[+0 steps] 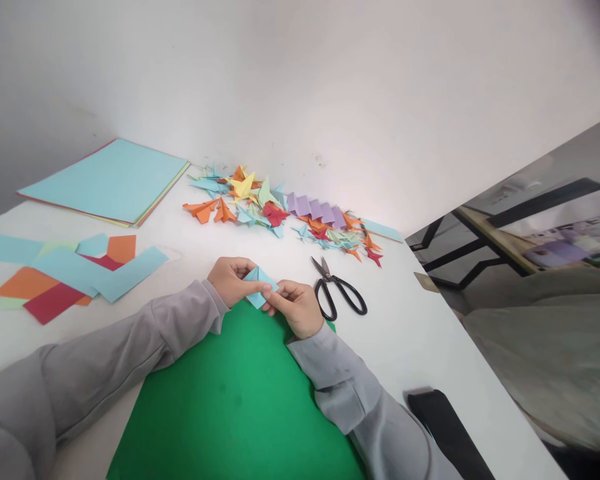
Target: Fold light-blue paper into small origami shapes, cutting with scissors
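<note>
A small light-blue folded paper (pixel 255 298) is pinched between both hands, just above the far end of a green sheet (pixel 235 400). My left hand (pixel 233 280) grips it from the left, thumb across its front. From the right, my right hand (pixel 300 308) pinches its lower right edge with thumb and fingers. Creases meet near the paper's top point, and its back is hidden. Black-handled scissors (pixel 340 287) lie to the right of my right hand, blades partly apart and pointing away.
Folded paper pieces (pixel 245 187) in several colours are heaped by the wall, with a purple pleated strip (pixel 316 209) among them. Large coloured sheets (pixel 110 180) are stacked at the back left. Cut paper pieces (pixel 60 297) lie left. A black object (pixel 445 433) rests at the front right.
</note>
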`<move>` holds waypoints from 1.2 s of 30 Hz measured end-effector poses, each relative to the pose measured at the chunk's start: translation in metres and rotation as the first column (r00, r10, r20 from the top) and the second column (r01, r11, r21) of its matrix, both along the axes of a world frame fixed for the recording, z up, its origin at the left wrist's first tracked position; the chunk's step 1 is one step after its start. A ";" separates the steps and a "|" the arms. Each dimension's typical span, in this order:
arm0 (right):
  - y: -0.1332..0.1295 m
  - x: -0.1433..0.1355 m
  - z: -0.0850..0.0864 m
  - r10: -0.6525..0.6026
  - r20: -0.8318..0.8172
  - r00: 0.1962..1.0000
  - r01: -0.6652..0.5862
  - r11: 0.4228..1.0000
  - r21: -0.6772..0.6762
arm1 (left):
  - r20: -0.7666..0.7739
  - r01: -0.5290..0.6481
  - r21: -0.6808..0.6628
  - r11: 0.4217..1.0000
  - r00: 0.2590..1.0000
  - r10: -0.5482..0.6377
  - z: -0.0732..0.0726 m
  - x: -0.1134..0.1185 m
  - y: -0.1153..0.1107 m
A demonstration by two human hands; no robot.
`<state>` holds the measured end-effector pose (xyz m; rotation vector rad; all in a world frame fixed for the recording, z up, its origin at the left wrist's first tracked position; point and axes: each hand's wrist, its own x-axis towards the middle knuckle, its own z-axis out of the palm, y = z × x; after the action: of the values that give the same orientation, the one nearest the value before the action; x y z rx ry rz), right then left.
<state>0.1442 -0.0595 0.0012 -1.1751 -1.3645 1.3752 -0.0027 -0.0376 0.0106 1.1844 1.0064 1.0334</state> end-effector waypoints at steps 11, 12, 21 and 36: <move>0.000 0.000 0.001 0.011 -0.001 1.000 -0.011 1.000 -0.003 | 0.110 -0.028 -0.112 0.993 0.993 0.041 0.004 0.001 0.001; 0.000 0.000 0.001 0.014 -0.001 1.000 -0.014 1.000 -0.001 | 0.115 -0.025 -0.119 0.993 0.993 0.039 0.004 0.001 0.001; 0.000 0.000 0.001 0.007 0.003 1.000 -0.007 0.998 0.061 | 0.124 -0.015 -0.120 0.993 0.992 0.030 0.000 0.000 0.002; 0.000 0.001 -0.003 0.017 0.040 0.999 -0.019 0.998 0.059 | -0.043 -0.079 0.043 0.996 0.996 0.081 -0.002 0.001 0.001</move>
<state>0.1452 -0.0595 -0.0014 -1.1587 -1.4375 1.3215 -0.0013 -0.0369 0.0089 1.2136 1.0791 1.0997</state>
